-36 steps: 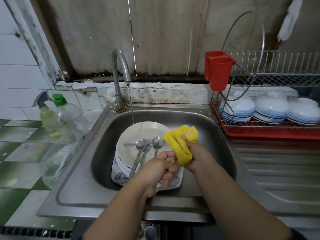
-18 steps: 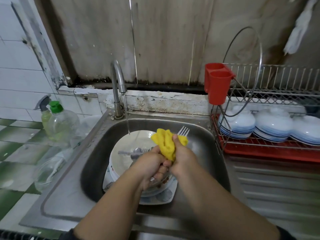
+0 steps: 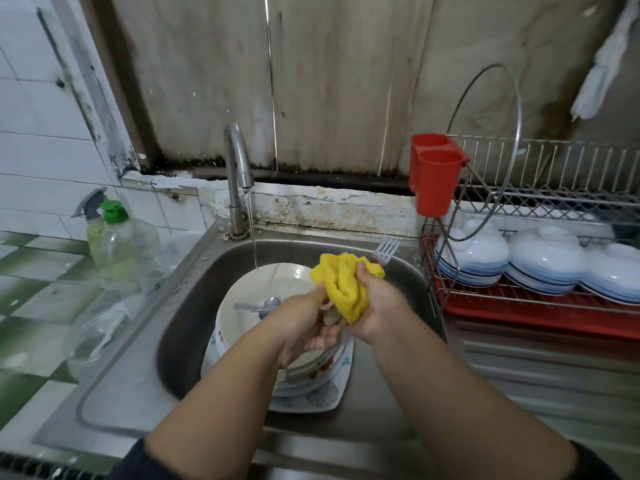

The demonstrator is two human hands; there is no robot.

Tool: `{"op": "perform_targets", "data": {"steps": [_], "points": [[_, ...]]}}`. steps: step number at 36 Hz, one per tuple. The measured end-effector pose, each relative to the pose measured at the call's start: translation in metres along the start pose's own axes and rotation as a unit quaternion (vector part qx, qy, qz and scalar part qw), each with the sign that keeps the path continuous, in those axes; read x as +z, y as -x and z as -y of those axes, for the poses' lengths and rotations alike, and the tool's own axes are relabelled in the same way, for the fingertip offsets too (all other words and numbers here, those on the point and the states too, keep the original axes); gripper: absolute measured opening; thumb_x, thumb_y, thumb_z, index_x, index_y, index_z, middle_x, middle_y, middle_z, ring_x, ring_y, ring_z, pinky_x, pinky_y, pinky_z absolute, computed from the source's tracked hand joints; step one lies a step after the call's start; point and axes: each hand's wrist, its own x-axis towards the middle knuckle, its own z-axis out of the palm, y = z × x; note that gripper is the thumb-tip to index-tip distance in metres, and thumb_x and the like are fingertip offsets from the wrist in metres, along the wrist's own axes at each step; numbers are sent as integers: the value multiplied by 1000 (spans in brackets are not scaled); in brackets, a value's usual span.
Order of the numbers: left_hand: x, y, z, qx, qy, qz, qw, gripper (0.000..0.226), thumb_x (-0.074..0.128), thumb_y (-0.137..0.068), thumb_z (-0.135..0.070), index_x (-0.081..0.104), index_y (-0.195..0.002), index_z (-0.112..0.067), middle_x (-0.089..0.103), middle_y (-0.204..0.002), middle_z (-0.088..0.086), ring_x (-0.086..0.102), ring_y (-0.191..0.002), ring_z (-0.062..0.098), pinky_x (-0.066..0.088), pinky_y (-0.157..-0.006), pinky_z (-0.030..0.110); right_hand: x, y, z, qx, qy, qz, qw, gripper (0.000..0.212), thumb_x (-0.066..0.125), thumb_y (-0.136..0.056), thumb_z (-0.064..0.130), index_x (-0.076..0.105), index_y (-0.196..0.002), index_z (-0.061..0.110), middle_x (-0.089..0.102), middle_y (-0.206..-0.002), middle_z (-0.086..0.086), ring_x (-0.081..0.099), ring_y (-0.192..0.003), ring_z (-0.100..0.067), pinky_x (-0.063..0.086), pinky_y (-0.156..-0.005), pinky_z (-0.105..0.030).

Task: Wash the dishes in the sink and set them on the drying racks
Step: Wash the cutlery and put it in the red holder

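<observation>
Sink [image 3: 194,306]: steel basin, far from emptied, so by the look of it most of the washing lies ahead.
Drying rack [image 3: 554,188]: on the right, just beside the sink; the upper wire shelf shows nothing on it, the lower shelf is filling up.
Bowls [image 3: 547,265]: a row of white ones with blue bands, upside down on the lower shelf over a red tray. That part looks done.
Plates [image 3: 263,299]: a stack in the sink on top of a patterned square plate, a thin stream from the tap [image 3: 239,168] landing on the top one. Not yet racked.
Red cup [image 3: 434,178]: hooked on the rack's left end, likely for cutlery; whether anything is inside cannot be told.
Cloth [image 3: 343,289]: yellow, bunched around a fork.
Right hand [image 3: 377,306]: fingers curled round the cloth, squeezing it onto the fork.
Left hand [image 3: 304,327]: curled at the fork's lower end; the exact grip is hidden.
Fork [image 3: 386,251]: over the sink, only its prongs poking out beyond the cloth, mid-scrub.
Spoons [image 3: 263,306]: lying on the top plate, waiting their turn.
</observation>
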Motion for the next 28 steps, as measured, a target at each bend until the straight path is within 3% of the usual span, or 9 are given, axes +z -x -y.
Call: {"op": "perform_targets", "data": {"steps": [2, 4, 7, 9, 11, 13, 18, 24, 28], "points": [[-1, -2, -1, 8, 52, 4, 999, 62, 30, -91, -63, 57, -116, -13, 65, -80, 2, 62, -69, 12, 54, -62, 23, 0, 0, 2, 10, -13, 12, 1000, 34, 56, -92, 44, 64, -107, 14, 69, -108, -12, 66, -94, -30, 53, -77, -41], [5, 1, -6, 24, 48, 22, 998, 65, 34, -81, -69, 61, -114, -20, 70, -84, -2, 65, -85, 12, 55, -69, 24, 2, 0, 0, 16, 11, 28, 999, 39, 59, -89, 46, 65, -112, 15, 70, -109, -12, 66, -101, -30, 49, -93, -47], [15, 7, -11, 40, 15, -28, 999, 29, 54, -92, -40, 63, -99, -14, 68, -83, 2, 64, -75, 10, 55, -59, 17, 8, 4, -4, 8, 77, 26, 997, 45, 56, -89, 51, 64, -117, 16, 67, -115, -8, 63, -105, -26, 49, -95, -46], [13, 7, -12, 48, -2, -78, 996, 9, 54, -94, -21, 59, -94, -13, 63, -77, 2, 59, -65, 10, 50, -49, 16, 5, 9, -1, -5, 162, 13, 987, 57, 52, -85, 63, 60, -120, 20, 63, -121, -4, 55, -116, -24, 43, -100, -45], [6, 5, -12, 51, -8, -115, 992, 5, 53, -93, -17, 55, -90, -15, 59, -77, 2, 54, -64, 11, 46, -44, 16, -1, 15, 8, -25, 217, 26, 976, 67, 41, -86, 70, 57, -122, 16, 60, -118, -6, 53, -112, -22, 44, -91, -37], [-2, 5, -12, 54, -17, -128, 990, 5, 53, -93, -19, 54, -89, -17, 58, -77, 2, 53, -64, 12, 44, -42, 17, -10, 16, 16, -54, 239, 7, 969, 62, 35, -91, 65, 57, -115, 12, 57, -100, -5, 54, -86, -17, 45, -72, -28], [-14, 9, -8, 57, -59, -110, 991, 9, 57, -91, -20, 58, -99, -18, 62, -81, 0, 57, -69, 12, 45, -50, 18, -12, 12, 18, -114, 272, -18, 955, 38, 46, -97, 44, 61, -118, 17, 54, -112, -4, 45, -79, -12, 47, -75, -31], [-29, 20, -2, 47, -51, -101, 992, 13, 58, -90, -20, 59, -103, -20, 66, -90, 0, 61, -78, 13, 45, -57, 20, -5, 13, 14, -113, 296, -6, 948, 25, 51, -97, 32, 66, -84, 18, 49, -82, 0, 37, -69, -12, 42, -62, -24], [-41, 27, -2, 45, -57, -118, 990, 4, 59, -90, -21, 60, -94, -20, 66, -87, 1, 61, -77, 14, 48, -62, 22, 0, 10, 16, -97, 266, 20, 959, 31, 44, -100, 29, 62, -78, 16, 50, -70, 4, 38, -60, -9, 36, -58, -22]]}}
